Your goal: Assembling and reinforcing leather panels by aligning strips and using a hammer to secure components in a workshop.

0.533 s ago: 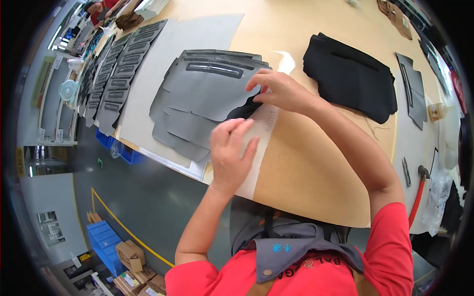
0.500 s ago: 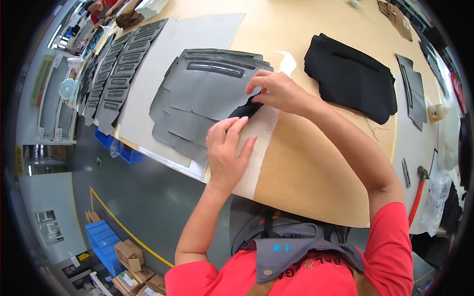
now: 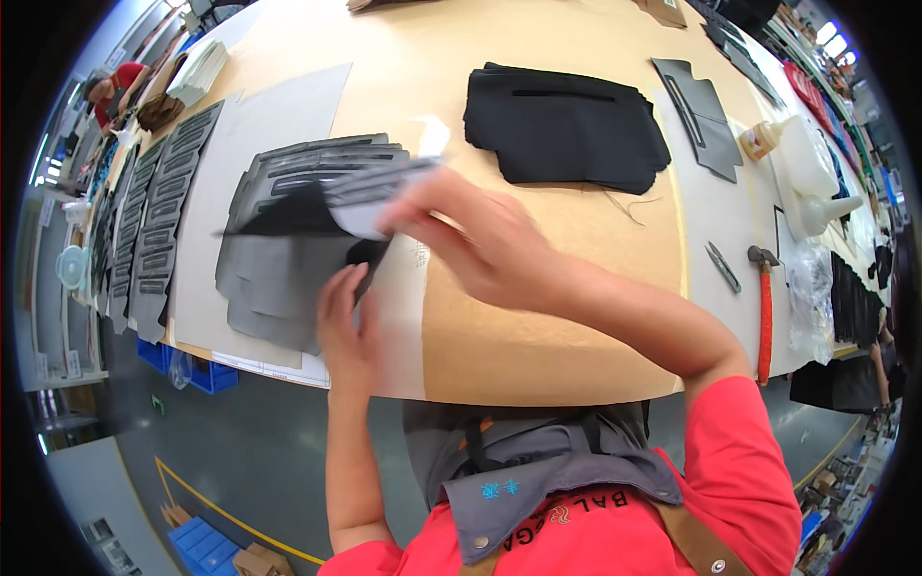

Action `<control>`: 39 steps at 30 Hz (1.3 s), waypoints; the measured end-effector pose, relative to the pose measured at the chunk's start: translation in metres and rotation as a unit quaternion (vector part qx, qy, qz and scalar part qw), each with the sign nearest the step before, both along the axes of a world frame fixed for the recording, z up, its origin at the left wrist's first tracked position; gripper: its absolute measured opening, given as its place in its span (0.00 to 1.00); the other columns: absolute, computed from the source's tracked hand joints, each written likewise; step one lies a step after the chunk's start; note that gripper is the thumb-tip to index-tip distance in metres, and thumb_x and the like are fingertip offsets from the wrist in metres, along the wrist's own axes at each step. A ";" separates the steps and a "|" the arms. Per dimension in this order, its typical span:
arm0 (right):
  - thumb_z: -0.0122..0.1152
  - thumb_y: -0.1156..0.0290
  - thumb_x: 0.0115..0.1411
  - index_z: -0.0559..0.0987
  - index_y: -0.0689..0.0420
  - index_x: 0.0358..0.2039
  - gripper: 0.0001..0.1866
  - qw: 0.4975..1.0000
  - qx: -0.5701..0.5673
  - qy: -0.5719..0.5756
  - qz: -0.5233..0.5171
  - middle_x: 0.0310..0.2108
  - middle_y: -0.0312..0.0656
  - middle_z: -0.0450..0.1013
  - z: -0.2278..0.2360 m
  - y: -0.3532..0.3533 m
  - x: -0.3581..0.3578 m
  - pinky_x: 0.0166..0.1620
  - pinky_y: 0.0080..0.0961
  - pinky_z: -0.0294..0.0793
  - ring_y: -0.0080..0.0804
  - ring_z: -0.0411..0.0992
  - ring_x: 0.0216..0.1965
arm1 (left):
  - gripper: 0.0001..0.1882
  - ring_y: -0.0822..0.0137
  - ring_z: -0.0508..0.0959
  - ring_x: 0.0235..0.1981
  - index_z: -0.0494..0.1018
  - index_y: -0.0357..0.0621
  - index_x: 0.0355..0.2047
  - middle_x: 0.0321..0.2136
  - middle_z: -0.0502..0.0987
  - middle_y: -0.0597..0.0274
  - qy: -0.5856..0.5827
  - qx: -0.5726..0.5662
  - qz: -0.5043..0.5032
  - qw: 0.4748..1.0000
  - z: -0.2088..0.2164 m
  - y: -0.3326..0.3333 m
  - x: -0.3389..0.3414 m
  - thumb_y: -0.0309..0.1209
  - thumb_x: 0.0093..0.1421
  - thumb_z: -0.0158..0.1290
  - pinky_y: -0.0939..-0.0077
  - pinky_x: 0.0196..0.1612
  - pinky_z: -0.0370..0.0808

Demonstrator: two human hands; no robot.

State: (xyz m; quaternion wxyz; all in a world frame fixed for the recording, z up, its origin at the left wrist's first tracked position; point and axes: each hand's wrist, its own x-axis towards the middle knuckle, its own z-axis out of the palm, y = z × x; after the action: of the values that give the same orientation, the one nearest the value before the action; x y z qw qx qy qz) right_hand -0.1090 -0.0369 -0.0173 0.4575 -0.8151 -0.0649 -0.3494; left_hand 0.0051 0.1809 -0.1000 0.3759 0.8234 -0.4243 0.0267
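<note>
My right hand point(image 3: 471, 230), smeared by motion, pinches the edge of a lifted panel point(image 3: 293, 213), soft like leather or fabric, with a black underside and a grey face. The panel is bent up and blurred, its far end over a stack of grey panels point(image 3: 279, 293). My left hand point(image 3: 348, 322) is at the panel's near corner, its fingers closed on the dark edge. Each stacked panel has a long dark-framed slot near its far edge. To the right of the stack lies a pile of black panels point(image 3: 567, 130) with a similar slot.
Rows of grey slotted panels point(image 3: 158, 226) lie on the left of the table point(image 3: 538, 355). On the right are a single grey panel point(image 3: 699, 120), a cutter-like tool point(image 3: 723, 267), a red-handled hammer point(image 3: 764, 317), a white bottle point(image 3: 807, 163) and clear plastic point(image 3: 812, 298). Another person point(image 3: 120, 91) stands far left.
My hands have lifted the panel from the stack and tilted it, showing its black underside. The whole view has swung to the right, so the table's things appear farther left.
</note>
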 end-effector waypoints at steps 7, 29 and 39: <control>0.54 0.81 0.64 0.76 0.60 0.42 0.07 0.960 0.133 0.243 -0.042 0.46 0.48 0.81 -0.057 -0.032 -0.233 0.50 0.34 0.79 0.45 0.80 0.43 | 0.17 0.52 0.77 0.56 0.78 0.39 0.53 0.53 0.78 0.52 -0.081 -0.042 0.135 0.987 0.030 0.010 -0.013 0.15 0.66 0.50 0.60 0.60 0.73; 0.72 0.68 0.60 0.81 0.62 0.42 0.14 0.930 -0.009 0.337 -0.147 0.33 0.45 0.78 -0.059 -0.050 -0.130 0.41 0.34 0.76 0.39 0.77 0.35 | 0.29 0.57 0.74 0.55 0.75 0.45 0.63 0.59 0.74 0.60 -0.134 0.124 -0.223 0.958 0.011 -0.071 -0.098 0.41 0.63 0.64 0.63 0.58 0.69; 0.67 0.75 0.63 0.84 0.61 0.41 0.07 0.937 -0.029 0.320 -0.141 0.36 0.44 0.77 -0.067 -0.043 -0.124 0.42 0.33 0.77 0.40 0.77 0.38 | 0.30 0.60 0.72 0.56 0.75 0.47 0.63 0.64 0.73 0.65 -0.160 0.154 -0.226 0.948 0.005 -0.072 -0.096 0.44 0.62 0.63 0.65 0.58 0.67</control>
State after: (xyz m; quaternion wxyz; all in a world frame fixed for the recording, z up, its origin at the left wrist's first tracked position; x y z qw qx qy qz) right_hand -0.2331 -0.0794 -0.0844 0.3765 -0.8975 0.1902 -0.1292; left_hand -0.0912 0.1086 -0.0948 0.1680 0.7384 -0.6530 0.0065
